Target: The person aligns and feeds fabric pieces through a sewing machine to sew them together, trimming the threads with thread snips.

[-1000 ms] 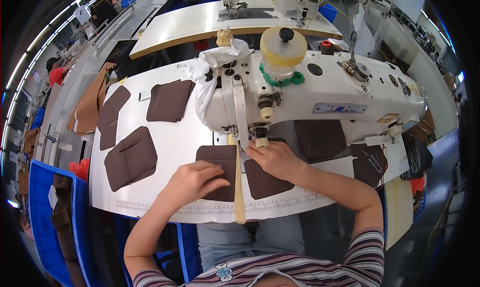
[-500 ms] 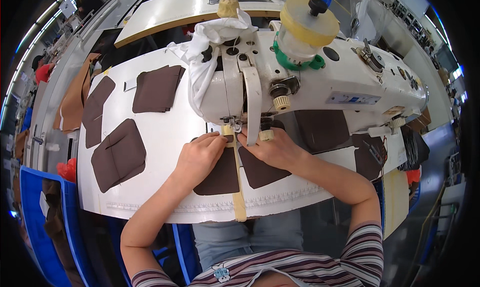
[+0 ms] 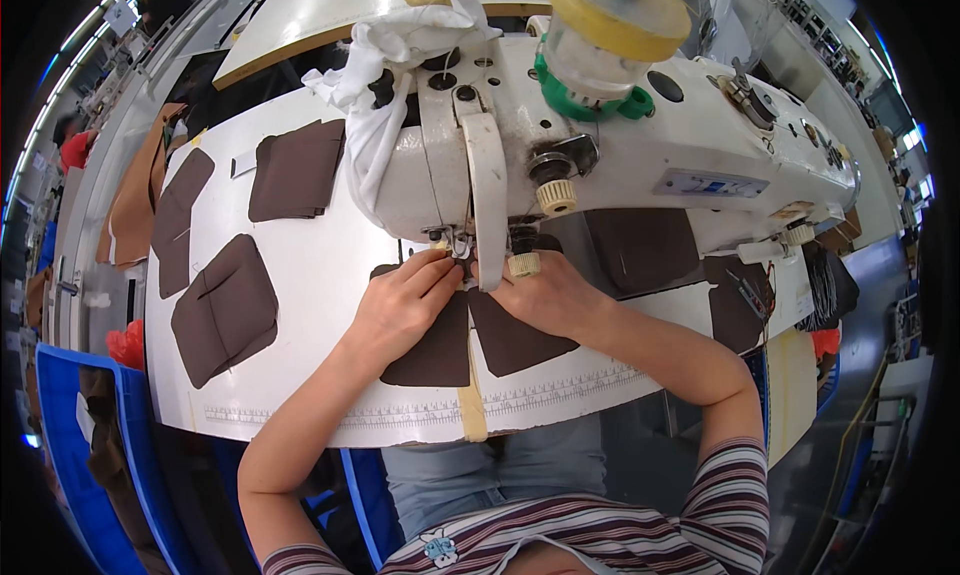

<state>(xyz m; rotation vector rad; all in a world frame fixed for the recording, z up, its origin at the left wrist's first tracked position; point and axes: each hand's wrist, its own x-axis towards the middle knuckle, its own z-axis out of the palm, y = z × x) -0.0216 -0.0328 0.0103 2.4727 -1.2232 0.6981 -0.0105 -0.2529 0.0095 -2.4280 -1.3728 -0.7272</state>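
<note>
Good work here likely means keeping both panels flat and level, fingertips clear of the foot (image 3: 460, 245). From it, the left panel (image 3: 425, 360) lies at seven o'clock, the right panel (image 3: 512, 340) at five. The left hand (image 3: 405, 300) has its fingers bunched together; whether they pinch cloth, I cannot tell. The lever (image 3: 489, 200) hides the right hand's (image 3: 550, 297) fingertips, their grip unclear. A pile (image 3: 296, 170) sits at ten.
</note>
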